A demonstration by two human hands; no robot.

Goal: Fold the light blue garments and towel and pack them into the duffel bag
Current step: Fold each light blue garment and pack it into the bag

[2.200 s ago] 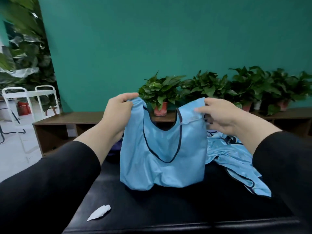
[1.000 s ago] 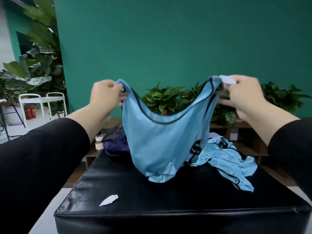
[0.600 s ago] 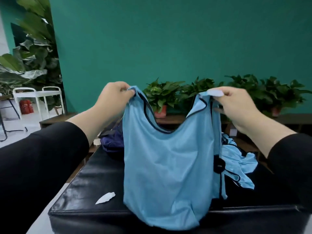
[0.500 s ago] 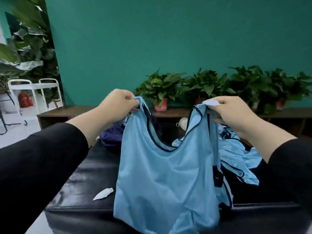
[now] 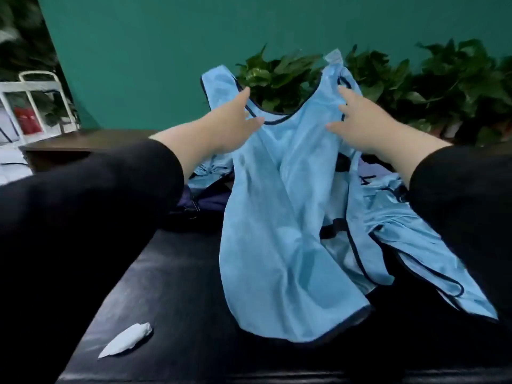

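A light blue vest (image 5: 277,217) with dark trim spreads out over the black padded table (image 5: 180,286), its two shoulder straps flung up in the air. My left hand (image 5: 230,123) is at the vest's left shoulder and my right hand (image 5: 357,120) at its right shoulder. Both have straight, spread fingers and grip nothing. A second light blue garment (image 5: 415,245) lies crumpled at the right under the vest's edge. More light blue cloth (image 5: 210,167) shows behind my left wrist. The dark navy duffel bag (image 5: 202,200) sits at the table's far left, partly hidden.
A white crumpled scrap (image 5: 127,339) lies near the table's front left. Potted plants (image 5: 279,79) line a wooden shelf (image 5: 83,139) against the green wall behind. A white rack (image 5: 36,103) stands at the far left.
Both hands pinched the vest's straps and held it hanging; now the fingers have opened and let go. The vest has swung forward and spreads over the table.
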